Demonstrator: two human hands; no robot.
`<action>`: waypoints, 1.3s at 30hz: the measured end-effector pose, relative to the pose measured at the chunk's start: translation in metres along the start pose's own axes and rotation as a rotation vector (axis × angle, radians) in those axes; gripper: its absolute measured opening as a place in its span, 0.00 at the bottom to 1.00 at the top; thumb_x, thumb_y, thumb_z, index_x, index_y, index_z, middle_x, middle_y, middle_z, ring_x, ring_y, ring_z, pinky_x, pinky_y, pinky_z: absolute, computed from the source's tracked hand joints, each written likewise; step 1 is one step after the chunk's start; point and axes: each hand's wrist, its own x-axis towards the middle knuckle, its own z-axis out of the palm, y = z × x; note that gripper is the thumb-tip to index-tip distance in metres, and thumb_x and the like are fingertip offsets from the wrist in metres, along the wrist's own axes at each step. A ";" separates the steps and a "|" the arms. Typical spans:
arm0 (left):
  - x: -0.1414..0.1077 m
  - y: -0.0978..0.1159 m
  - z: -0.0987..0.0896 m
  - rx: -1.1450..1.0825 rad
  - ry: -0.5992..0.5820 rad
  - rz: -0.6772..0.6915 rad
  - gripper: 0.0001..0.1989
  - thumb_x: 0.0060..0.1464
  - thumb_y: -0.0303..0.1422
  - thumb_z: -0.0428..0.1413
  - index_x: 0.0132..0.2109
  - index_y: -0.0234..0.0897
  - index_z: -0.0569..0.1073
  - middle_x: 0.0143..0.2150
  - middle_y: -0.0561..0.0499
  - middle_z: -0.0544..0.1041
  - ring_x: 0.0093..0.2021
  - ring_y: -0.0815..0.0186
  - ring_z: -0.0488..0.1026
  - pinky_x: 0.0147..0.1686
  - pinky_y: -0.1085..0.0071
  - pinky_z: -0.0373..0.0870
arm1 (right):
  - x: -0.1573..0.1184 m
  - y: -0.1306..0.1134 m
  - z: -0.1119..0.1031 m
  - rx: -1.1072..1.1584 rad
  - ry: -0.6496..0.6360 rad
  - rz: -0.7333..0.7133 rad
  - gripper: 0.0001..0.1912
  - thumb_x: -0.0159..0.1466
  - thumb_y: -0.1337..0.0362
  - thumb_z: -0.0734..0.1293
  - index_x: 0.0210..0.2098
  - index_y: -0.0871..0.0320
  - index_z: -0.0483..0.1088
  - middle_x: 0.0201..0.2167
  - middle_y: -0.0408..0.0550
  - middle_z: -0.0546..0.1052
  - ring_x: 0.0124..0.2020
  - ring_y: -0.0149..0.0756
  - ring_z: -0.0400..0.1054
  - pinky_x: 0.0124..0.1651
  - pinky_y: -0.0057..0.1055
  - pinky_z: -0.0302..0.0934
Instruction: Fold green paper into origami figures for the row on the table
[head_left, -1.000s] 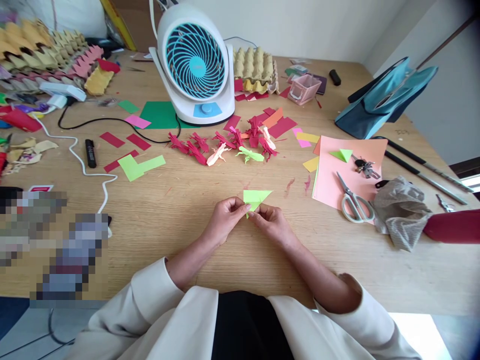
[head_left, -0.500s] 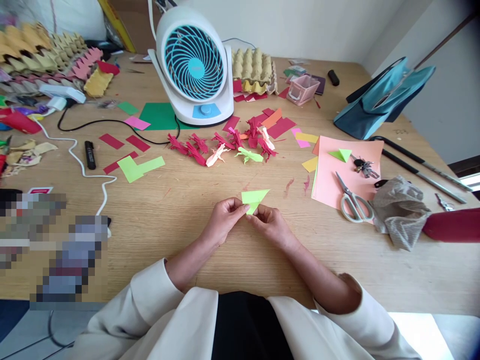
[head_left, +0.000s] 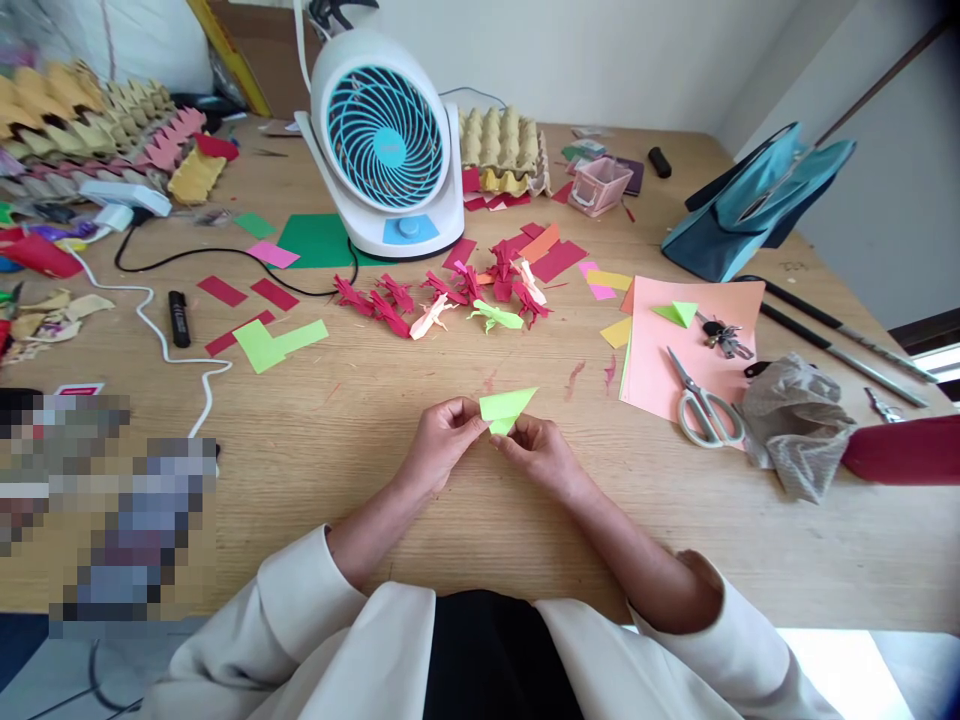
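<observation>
A light green folded paper [head_left: 506,405] is held just above the table in front of me, its pointed corner aimed to the upper right. My left hand [head_left: 448,437] pinches its left edge between thumb and fingers. On the lower right side, my right hand [head_left: 541,452] grips it the same way. Beyond the hands lies a row of folded paper figures, mostly red [head_left: 390,312], with a pale pink figure [head_left: 430,316] and a light green figure [head_left: 496,317] among them. Another folded green paper [head_left: 681,313] rests on pink sheets [head_left: 652,370] to the right.
A white fan [head_left: 390,150] stands at the back, with egg trays [head_left: 499,140] beside it. Scissors [head_left: 705,405], keys [head_left: 724,338] and a crumpled grey bag [head_left: 796,425] lie right. Green scraps [head_left: 277,342], a black marker [head_left: 179,319] and a white cable [head_left: 161,320] lie left.
The upper flap of the green paper now comes further down over the lower part. Both hands keep their hold in nearly the same place; the view has shifted slightly.
</observation>
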 end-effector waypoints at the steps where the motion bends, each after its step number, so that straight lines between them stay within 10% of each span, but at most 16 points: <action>1: 0.000 0.000 -0.001 0.002 -0.002 0.012 0.13 0.46 0.38 0.65 0.27 0.33 0.72 0.24 0.56 0.67 0.26 0.73 0.61 0.28 0.74 0.56 | 0.000 0.000 0.000 0.012 -0.004 -0.001 0.15 0.56 0.53 0.70 0.25 0.58 0.67 0.21 0.39 0.65 0.23 0.27 0.53 0.25 0.26 0.48; 39: 0.001 -0.005 0.000 0.003 -0.030 -0.027 0.13 0.45 0.41 0.67 0.30 0.33 0.80 0.25 0.54 0.72 0.26 0.73 0.64 0.29 0.75 0.64 | 0.003 0.006 0.005 0.202 0.172 0.001 0.17 0.55 0.52 0.72 0.25 0.59 0.70 0.20 0.40 0.68 0.22 0.27 0.57 0.25 0.26 0.50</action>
